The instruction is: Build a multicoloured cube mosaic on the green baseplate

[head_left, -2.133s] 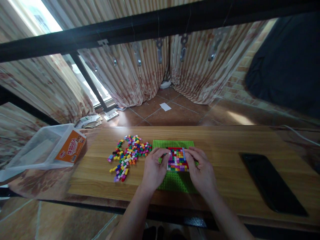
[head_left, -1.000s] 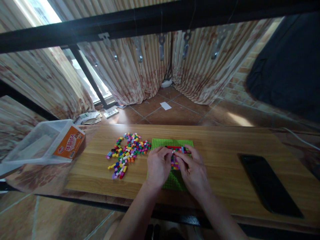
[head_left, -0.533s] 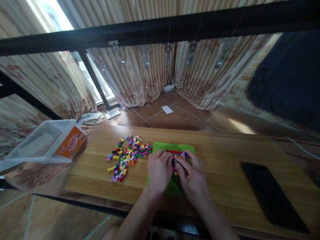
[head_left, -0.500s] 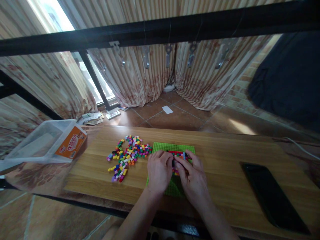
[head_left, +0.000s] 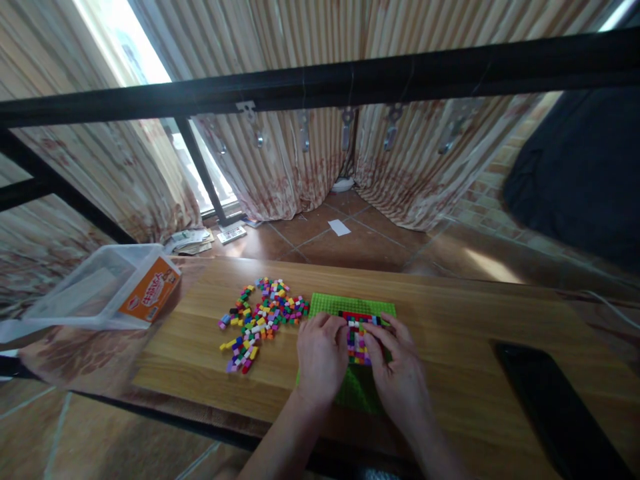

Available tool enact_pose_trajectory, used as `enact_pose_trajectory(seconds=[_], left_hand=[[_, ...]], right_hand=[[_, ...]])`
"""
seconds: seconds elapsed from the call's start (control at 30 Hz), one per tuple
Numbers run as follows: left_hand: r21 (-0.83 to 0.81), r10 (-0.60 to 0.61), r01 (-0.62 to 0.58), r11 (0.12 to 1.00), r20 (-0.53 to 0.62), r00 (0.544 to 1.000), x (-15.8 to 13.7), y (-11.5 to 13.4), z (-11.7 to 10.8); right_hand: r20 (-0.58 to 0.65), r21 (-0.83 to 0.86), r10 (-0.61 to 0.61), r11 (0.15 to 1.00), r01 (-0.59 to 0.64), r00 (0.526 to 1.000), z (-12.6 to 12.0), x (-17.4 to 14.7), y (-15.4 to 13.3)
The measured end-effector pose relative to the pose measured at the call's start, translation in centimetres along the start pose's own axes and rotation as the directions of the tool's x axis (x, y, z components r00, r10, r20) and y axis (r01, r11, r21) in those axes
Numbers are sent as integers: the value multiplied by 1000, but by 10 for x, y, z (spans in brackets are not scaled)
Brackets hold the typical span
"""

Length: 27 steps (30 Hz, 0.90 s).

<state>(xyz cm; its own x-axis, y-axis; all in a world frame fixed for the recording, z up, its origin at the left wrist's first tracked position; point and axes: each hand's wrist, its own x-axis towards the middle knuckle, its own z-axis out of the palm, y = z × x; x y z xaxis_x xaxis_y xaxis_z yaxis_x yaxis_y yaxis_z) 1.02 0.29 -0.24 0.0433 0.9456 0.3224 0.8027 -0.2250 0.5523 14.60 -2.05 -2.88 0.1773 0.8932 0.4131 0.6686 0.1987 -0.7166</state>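
At the lower middle of the frame, a green baseplate [head_left: 325, 303] lay on the wooden counter [head_left: 450, 333], bearing a multicoloured block of small bricks [head_left: 357, 343] with a red row along its far side. The left hand [head_left: 321, 357] curled over the block's left edge, fingers bent inward, while the right hand [head_left: 401, 367] reached over its right side with thumb and forefinger bent toward the middle; the fingertips were too small and shaded to tell whether either hand was closed on a brick. Loose bricks [head_left: 260, 323] lay scattered left of the baseplate. A translucent bin [head_left: 100, 287] with an orange label [head_left: 153, 290] sat at the left of the frame, and a black flat slab [head_left: 555, 400] lay at the lower right.
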Motion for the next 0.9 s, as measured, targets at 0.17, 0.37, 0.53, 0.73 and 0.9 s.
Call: enact_pose_trajectory(seconds=[0.17,0.37,0.53,0.73,0.9], left_hand=[[15,16,-16,1000,20,1000,0,1,-2],[36,12,-14,999,40,999,1,4,-2],[-5,33,-32,999,62,998,1,6,-3],[-61,47,-42,997,82,996,-2,3,-4],[-33,-10,12,999,48,999,1,0,-7]], right_hand=[[16,-16,-22,1000,23,1000,0,0,-1],[31,-58,-74,995,76,997,2,-1,0],[39,-57,-102,993,104,994,2,-1,1],[19,-2,-69,998,69,997,-1,1,-1],[1,61,-14,998,14,1000,-3,0,-1]])
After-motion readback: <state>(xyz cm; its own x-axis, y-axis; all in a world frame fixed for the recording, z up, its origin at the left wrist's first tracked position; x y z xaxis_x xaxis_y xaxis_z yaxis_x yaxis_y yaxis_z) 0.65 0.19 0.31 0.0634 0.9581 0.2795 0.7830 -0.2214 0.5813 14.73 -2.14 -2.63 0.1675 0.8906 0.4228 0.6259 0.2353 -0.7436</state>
